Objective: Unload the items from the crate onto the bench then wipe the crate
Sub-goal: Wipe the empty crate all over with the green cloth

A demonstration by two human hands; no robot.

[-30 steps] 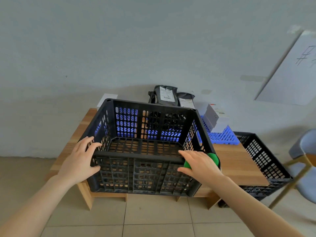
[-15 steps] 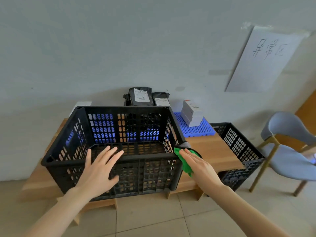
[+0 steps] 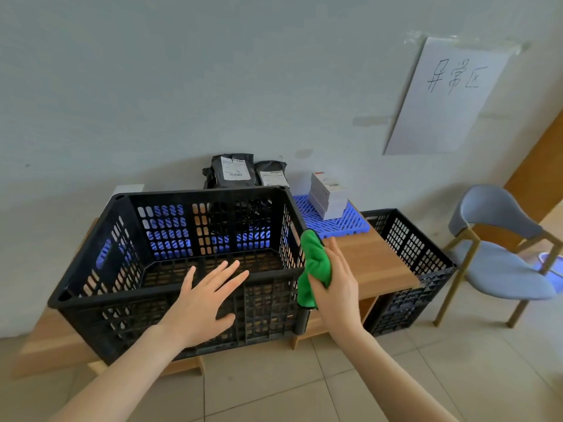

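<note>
Near the wooden counter (image 3: 365, 263) edge, black slotted plastic crate (image 3: 122, 295) might slide mid-wipe; left hand (image 3: 204, 303) flat on it, right hand (image 3: 338, 287) grips green cloth (image 3: 316, 263).

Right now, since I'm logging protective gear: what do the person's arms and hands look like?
The left hand and right hand are bare: no gloves, and no ring, watch or wristband shows. The left forearm and right forearm are uncovered too; no sleeve comes into view.

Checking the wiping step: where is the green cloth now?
Right of centre in the head view: the green cloth, held in the right hand, lies against the black crate's near right corner.
</note>
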